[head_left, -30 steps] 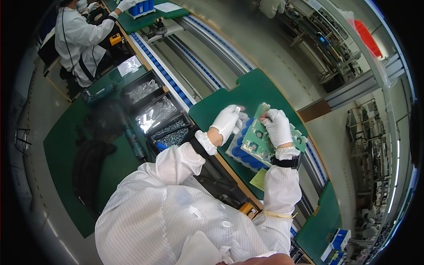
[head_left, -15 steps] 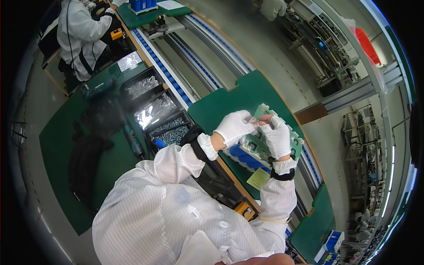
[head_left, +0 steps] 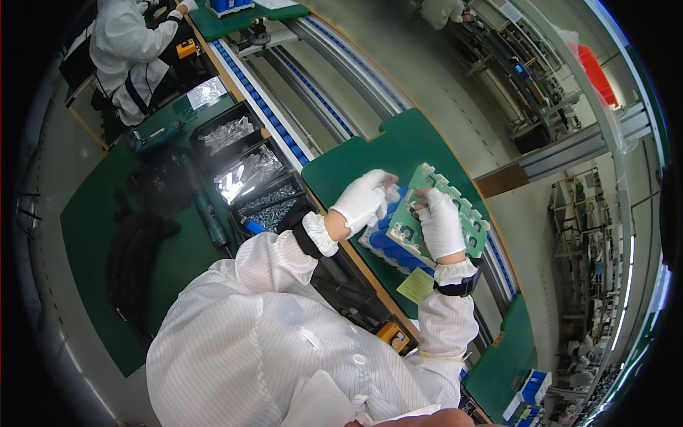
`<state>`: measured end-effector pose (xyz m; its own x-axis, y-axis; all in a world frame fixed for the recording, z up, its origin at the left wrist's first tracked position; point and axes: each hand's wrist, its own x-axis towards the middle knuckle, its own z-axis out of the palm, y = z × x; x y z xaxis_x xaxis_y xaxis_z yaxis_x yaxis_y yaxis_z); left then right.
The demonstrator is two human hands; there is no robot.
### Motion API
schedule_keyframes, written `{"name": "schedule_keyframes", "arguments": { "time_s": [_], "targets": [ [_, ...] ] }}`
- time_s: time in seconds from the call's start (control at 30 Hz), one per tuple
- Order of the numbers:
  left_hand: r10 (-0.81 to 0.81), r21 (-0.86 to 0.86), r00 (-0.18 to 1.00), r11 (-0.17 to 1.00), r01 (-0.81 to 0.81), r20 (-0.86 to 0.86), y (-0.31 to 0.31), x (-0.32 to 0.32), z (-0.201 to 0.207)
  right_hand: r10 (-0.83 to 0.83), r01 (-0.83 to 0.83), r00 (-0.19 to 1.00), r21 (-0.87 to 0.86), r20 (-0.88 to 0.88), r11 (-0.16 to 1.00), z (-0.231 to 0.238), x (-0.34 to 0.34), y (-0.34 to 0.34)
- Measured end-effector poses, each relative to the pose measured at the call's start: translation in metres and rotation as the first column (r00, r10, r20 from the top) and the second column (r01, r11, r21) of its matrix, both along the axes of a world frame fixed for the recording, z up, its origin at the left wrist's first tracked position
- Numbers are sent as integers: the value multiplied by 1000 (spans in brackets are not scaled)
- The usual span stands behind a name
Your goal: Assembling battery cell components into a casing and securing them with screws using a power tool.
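A battery pack of blue cylindrical cells (head_left: 390, 246) stands on a green work board, with a green plate (head_left: 406, 220) edged by pale notched holders on top. My left hand (head_left: 361, 204), in a white glove with bare fingertips, is at the pack's left upper side, fingers bent together. Whether it pinches a small part is too fine to make out. Over the plate, my right hand (head_left: 442, 226) is curled, thumb and finger drawn together near its surface. What lies between them is hidden. A yellow-green slip (head_left: 416, 286) lies at the pack's near side.
Left of the conveyor (head_left: 260, 103) stand black bins of screws (head_left: 272, 208) and clear plastic parts (head_left: 250, 173). A power screwdriver (head_left: 208, 217) lies on the green table. A co-worker in white (head_left: 131, 43) sits at upper left. An orange box (head_left: 393, 337) is below the bench edge.
My hands, which met over the plate, have separated. The left has moved left to the pack's side. The right has shifted slightly down and left over the plate, uncovering more of it.
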<state>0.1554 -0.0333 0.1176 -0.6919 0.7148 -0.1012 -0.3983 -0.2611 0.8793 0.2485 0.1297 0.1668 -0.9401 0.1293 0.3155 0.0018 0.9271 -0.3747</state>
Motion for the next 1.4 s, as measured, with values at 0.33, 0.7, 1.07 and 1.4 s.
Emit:
{"name": "schedule_keyframes", "arguments": {
  "time_s": [0.33,0.7,1.07,1.4],
  "targets": [
    [-85,-31,996,996,85,9,-15,2,9,87,-80,984,55,-153,995,15,-5,-12],
    [-100,-109,978,991,81,-182,-40,15,36,-131,97,991,-508,-31,856,20,14,-42],
    [-139,-596,711,667,-447,-689,-177,-27,-27,228,-224,973,89,-38,971,20,5,-33],
    [-531,-633,345,645,-428,-774,-166,-37,-78,131,-137,987,-66,-89,988,9,13,-31]
  ]
}}
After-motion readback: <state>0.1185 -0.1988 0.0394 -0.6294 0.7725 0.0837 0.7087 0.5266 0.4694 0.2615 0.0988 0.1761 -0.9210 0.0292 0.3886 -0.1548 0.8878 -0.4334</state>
